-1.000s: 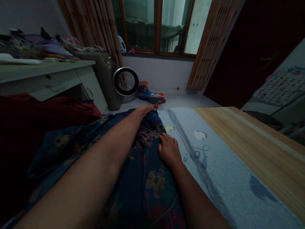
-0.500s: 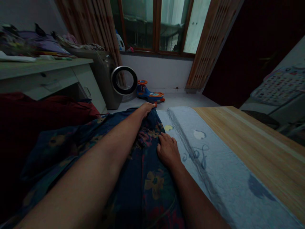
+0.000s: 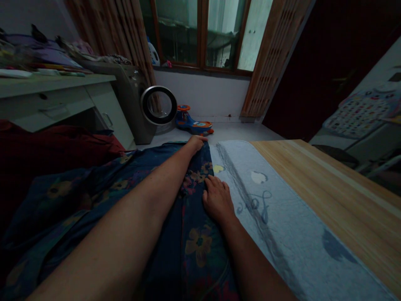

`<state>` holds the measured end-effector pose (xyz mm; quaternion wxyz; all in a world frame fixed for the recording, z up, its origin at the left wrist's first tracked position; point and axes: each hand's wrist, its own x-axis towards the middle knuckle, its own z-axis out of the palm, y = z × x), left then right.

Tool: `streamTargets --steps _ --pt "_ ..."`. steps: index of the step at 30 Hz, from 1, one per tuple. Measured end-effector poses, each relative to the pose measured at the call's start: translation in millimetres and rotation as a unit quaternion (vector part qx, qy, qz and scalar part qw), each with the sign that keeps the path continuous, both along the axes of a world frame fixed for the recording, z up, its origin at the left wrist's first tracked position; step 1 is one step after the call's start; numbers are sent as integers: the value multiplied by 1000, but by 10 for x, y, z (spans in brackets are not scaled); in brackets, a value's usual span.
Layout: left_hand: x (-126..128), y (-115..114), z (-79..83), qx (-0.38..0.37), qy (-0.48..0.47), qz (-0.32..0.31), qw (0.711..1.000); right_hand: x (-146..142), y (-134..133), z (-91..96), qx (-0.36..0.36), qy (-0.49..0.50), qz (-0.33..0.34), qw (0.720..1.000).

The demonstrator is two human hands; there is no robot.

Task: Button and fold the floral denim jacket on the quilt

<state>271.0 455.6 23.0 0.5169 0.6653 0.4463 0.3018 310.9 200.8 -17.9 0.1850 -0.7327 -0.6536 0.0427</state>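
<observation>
A dark blue floral cloth [image 3: 191, 246] lies spread over a pale blue quilted mat [image 3: 282, 217] on a wooden surface [image 3: 338, 188]. My left hand [image 3: 196, 143] reaches to the cloth's far edge, with its fingers curled down over the fabric there. Nearer to me, my right hand [image 3: 216, 198] rests on the cloth close to its right border, fingers slightly bent and pressing down. Both forearms stretch across the cloth.
A dark red cloth [image 3: 46, 146] lies at the left. Beyond stand a desk [image 3: 53, 96] piled with clutter, a washing machine [image 3: 147, 108] and a toy ride-on car [image 3: 192, 123] on the floor under a window [image 3: 203, 33]. A poster [image 3: 363, 113] hangs at the right.
My left hand has pushed a little farther along the cloth's far edge, pulling the fabric flatter there. The right hand has stayed pressed on the cloth.
</observation>
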Motion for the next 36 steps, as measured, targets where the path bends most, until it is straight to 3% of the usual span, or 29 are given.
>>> streamTargets --steps 6,11,13,16,19,26,36 --pt "7 -156 -135 127 160 -58 977 -1 -4 6 -2 -4 -1 1000" --pt "-111 -275 -90 232 234 -56 943 0 -6 16 2 2 1 1000" --pt "-162 -333 -36 342 275 -62 896 0 -6 18 0 3 0 1000" --pt "-175 -448 16 473 355 -122 797 1 -3 18 -4 5 1 1000" --pt "-121 -560 -44 411 437 -193 776 2 4 15 -5 12 0 1000" --pt "-108 -519 -314 318 481 -197 793 -3 0 15 2 3 -2 1000" --pt "-54 -451 -234 296 488 -195 797 -8 4 19 -3 2 -3 1000"
